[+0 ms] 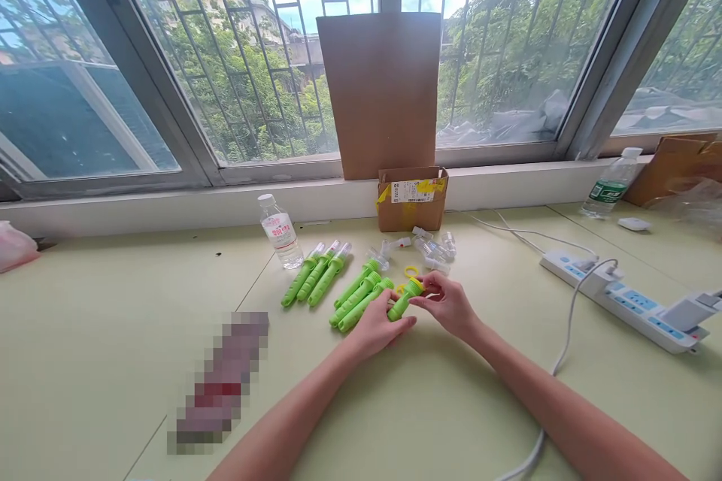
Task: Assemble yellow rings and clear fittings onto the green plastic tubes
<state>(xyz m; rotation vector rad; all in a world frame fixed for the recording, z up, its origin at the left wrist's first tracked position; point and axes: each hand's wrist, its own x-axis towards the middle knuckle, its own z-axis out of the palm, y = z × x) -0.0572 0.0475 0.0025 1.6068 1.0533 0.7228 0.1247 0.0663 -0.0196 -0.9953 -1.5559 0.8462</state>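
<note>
My left hand is closed around the lower part of a green plastic tube-shaped handle with a threaded top. At its upper end, the fingers of my right hand pinch a yellow ring at the threads. Several similar green handles lie just left of my left hand. Farther left, three green handles with clear caps rest side by side. Another yellow ring lies on the table beyond my right hand, close to several clear plastic caps.
A cardboard box stands by the window ledge, a brown board behind it. One water bottle is at left, another at far right. A white power strip and its cable lie right. A blurred-out object is front left.
</note>
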